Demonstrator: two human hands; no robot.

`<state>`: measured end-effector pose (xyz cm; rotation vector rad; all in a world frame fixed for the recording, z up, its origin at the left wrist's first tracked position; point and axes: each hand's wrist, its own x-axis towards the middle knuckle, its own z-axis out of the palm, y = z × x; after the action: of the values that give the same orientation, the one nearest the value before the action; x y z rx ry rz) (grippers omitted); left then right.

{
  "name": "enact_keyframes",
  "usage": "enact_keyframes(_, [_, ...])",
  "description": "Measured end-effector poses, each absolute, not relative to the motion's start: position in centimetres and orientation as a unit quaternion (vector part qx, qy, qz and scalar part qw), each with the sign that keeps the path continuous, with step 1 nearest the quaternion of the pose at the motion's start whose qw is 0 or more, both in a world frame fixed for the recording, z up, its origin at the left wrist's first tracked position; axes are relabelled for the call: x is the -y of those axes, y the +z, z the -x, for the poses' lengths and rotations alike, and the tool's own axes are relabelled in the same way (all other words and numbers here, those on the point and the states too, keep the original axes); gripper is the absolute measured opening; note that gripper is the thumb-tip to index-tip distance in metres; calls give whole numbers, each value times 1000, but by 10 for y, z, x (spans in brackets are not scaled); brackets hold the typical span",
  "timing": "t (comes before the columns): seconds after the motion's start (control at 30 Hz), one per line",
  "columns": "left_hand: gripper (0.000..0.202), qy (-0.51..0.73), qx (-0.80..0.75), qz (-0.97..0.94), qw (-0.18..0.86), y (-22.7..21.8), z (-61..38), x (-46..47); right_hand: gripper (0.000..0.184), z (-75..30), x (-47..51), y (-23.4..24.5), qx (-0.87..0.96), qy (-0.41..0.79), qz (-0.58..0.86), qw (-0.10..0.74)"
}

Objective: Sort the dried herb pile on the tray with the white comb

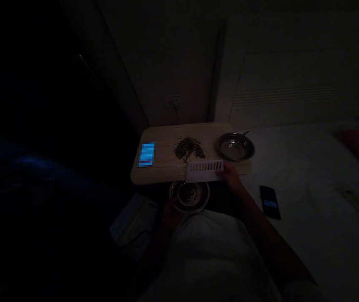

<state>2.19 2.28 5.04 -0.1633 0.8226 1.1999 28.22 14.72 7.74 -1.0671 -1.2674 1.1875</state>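
Note:
The scene is very dark. My right hand [230, 177] grips the right end of a white slotted plastic piece [201, 175], which lies along the front edge of a light wooden table [162, 174]. Just below that edge my left hand [170, 212] holds a metal bowl [206, 196] by its left side. Some dark bits appear inside the bowl, too dim to name. Behind the slotted piece, small dark grains or seeds [187, 147] are scattered in a loose heap on the tabletop.
A second metal bowl [236, 147] stands at the table's right end, with a thin handle poking out behind it. A lit phone-like screen [146, 154] lies at the left. On the white bed [305, 201] rests a dark phone [269, 202]. A wall socket [173, 102] holds a plug.

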Motion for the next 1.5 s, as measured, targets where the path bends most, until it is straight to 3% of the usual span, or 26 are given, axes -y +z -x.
enact_keyframes(0.23, [53, 564, -407, 89, 712, 40, -15, -23, 40, -275, -153, 82, 446, 419, 487, 623])
enact_keyframes(0.53, [56, 580, -406, 72, 702, 50, -21, -22, 34, -248, -156, 74, 509, 481, 448, 556])
enact_keyframes(0.83, [59, 576, -427, 81, 692, 49, -21, -22, 42, -237, -207, 67, 497, 432, 467, 590])
enact_keyframes(1.2, [50, 563, -405, 106, 712, 56, -21, -23, 47, -237, -218, 69, 513, 404, 446, 612])
enact_keyframes(1.5, [26, 565, -413, 80, 710, 52, -21, -21, 50, -242, -208, 71, 461, 342, 491, 655])
